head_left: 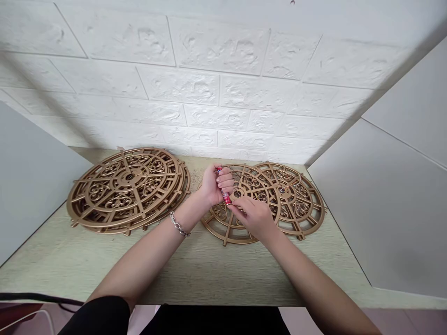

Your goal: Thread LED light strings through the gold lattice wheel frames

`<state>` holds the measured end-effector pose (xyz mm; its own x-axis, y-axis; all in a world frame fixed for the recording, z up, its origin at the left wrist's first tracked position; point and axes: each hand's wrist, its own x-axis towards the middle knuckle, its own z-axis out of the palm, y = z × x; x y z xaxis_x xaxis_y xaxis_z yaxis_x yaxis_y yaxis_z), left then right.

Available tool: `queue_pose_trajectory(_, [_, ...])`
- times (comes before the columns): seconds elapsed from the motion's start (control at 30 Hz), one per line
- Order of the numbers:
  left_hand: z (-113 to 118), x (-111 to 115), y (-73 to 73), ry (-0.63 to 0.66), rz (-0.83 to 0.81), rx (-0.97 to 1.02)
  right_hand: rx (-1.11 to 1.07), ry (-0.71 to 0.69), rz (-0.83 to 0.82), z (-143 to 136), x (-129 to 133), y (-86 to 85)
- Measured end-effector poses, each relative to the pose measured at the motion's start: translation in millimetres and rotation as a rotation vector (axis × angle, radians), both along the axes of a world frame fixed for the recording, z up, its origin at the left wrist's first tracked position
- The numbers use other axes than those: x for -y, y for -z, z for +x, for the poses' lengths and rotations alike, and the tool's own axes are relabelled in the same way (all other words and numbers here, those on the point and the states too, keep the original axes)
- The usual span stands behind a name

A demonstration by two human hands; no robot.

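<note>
A small red cylinder (226, 198), like a battery, is gripped in my left hand (215, 185), whose fingers wrap round its middle while both ends stick out. My right hand (254, 215) is closed in a pinch at the cylinder's lower end; whether something thin is between its fingertips is too small to tell. Beneath both hands lies a round gold openwork disc (226, 235), overlapping a second gold disc (316, 223) on the right. Thin wire loops (296, 181) rest on these discs.
Several similar gold discs (129, 177) are stacked at the left of the pale green table (223, 274). A white brick-pattern wall (220, 88) stands behind, with grey panels (391, 204) at both sides. A black cable (38, 296) runs at the lower left.
</note>
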<state>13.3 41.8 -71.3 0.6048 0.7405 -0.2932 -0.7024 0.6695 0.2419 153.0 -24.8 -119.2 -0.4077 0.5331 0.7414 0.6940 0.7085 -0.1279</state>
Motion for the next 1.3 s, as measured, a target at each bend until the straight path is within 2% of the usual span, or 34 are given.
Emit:
queue_pose_trajectory(0.5, [3.1,1.2,-1.2,-0.027,0.003,-0.069,0.041,0.016,-0.113,1.4,0.9,0.7])
queue_pose_trajectory(0.87, [4.2,2.4,-2.1,-0.053,-0.051,-0.101,0.061,0.035,-0.131,1.2,1.2,2.8])
queue_pose_trajectory(1.07, [4.1,1.9,-0.9,-0.039,-0.046,-0.112,0.102,0.028,-0.093,2.7,-0.9,6.2])
queue_pose_trajectory(1.3, [4.2,2.4,-2.8,0.007,-0.039,-0.119,0.116,0.047,-0.169,3.1,0.1,7.5])
